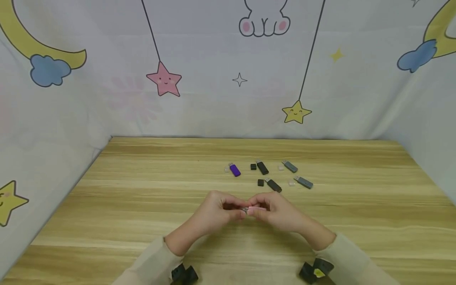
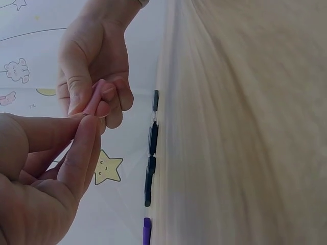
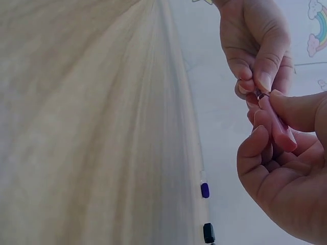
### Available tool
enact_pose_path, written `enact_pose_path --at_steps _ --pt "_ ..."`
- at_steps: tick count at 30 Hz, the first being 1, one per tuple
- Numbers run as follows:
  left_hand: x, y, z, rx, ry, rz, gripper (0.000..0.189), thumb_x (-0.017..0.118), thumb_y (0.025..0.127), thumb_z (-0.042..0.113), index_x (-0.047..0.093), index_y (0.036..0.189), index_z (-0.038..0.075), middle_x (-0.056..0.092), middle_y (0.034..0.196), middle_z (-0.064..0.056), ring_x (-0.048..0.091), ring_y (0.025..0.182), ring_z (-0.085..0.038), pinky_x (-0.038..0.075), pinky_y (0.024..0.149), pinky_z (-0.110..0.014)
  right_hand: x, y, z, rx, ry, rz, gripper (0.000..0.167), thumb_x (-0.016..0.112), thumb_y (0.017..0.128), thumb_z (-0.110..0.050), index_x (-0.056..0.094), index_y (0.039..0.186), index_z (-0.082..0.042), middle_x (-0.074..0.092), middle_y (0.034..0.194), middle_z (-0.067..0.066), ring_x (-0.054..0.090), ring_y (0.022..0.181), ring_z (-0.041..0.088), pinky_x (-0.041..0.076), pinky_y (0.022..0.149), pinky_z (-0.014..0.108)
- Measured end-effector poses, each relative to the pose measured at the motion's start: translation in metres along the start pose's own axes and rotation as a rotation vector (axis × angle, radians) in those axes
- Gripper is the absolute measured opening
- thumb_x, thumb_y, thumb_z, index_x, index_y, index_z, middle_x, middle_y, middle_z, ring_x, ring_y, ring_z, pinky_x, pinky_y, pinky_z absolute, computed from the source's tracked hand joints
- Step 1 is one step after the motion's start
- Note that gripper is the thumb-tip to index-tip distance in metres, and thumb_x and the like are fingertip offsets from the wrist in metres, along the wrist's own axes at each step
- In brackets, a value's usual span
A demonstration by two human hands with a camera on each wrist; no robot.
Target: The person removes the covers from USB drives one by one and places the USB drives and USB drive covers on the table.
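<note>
Low over the table, both hands meet at a pink USB stick (image 1: 257, 208). My right hand (image 1: 279, 211) grips its pink body (image 3: 277, 125) between thumb and curled fingers. From the other side, my left hand (image 1: 217, 211) pinches the stick's shiny connector end (image 1: 245, 210) with thumb and fingertips. Those fingertips mostly hide that end, and I cannot tell whether a cap sits on it. In the left wrist view a strip of the pink body (image 2: 94, 100) shows beyond the left fingertips.
Beyond the hands lie a purple USB stick (image 1: 234, 170), black USB sticks (image 1: 262, 167) (image 1: 273, 185) and grey USB sticks (image 1: 290, 166) (image 1: 304, 182). Small black caps (image 1: 253, 167) and clear caps (image 1: 280, 168) lie beside them on the wooden table (image 1: 142, 178). A printed cloth (image 1: 213, 111) hangs behind.
</note>
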State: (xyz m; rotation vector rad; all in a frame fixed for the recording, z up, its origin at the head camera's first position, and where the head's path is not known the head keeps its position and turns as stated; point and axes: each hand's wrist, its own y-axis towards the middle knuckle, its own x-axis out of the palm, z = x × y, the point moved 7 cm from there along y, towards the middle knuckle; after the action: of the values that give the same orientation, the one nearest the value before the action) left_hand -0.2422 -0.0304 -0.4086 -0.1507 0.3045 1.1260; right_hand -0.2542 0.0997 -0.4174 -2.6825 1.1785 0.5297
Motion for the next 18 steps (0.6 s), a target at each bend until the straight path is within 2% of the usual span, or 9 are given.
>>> enact_pose_path --at_steps 6,10,14,18 --pt "-0.002 0.0 -0.001 0.02 0.028 0.013 0.018 0.072 0.083 -0.001 0.074 0.101 -0.002 0.073 0.094 -0.015 0.068 0.077 -0.012 0.055 0.066 -0.021 0.0 0.0 -0.002 0.003 -0.017 0.006 0.024 0.06 0.095 -0.011 0.066 0.11 0.007 0.067 0.091 0.013 0.053 0.071 0.007 0.045 0.06 0.019" --pt "-0.003 0.001 -0.002 0.014 0.048 0.024 0.018 0.073 0.082 0.0 0.074 0.1 -0.002 0.073 0.094 -0.015 0.067 0.077 -0.01 0.054 0.066 -0.02 -0.001 0.0 -0.001 0.022 -0.043 0.018 0.024 0.061 0.095 -0.012 0.067 0.11 0.006 0.065 0.088 0.011 0.05 0.068 0.007 0.043 0.057 0.019" --pt "-0.005 0.002 -0.003 0.006 0.057 0.026 0.018 0.072 0.082 0.0 0.074 0.1 -0.002 0.073 0.093 -0.014 0.066 0.076 -0.01 0.054 0.066 -0.02 -0.004 0.002 0.001 0.037 -0.073 0.039 0.025 0.064 0.094 -0.016 0.069 0.11 0.003 0.067 0.091 0.007 0.054 0.072 0.008 0.047 0.06 0.02" --pt "-0.009 0.004 -0.003 0.009 0.068 0.023 0.018 0.071 0.083 0.0 0.074 0.1 -0.001 0.073 0.092 -0.012 0.065 0.075 -0.01 0.054 0.065 -0.021 -0.011 0.005 0.0 0.017 -0.149 0.08 0.023 0.067 0.091 -0.021 0.073 0.104 -0.003 0.07 0.09 0.002 0.054 0.072 0.009 0.047 0.061 0.022"
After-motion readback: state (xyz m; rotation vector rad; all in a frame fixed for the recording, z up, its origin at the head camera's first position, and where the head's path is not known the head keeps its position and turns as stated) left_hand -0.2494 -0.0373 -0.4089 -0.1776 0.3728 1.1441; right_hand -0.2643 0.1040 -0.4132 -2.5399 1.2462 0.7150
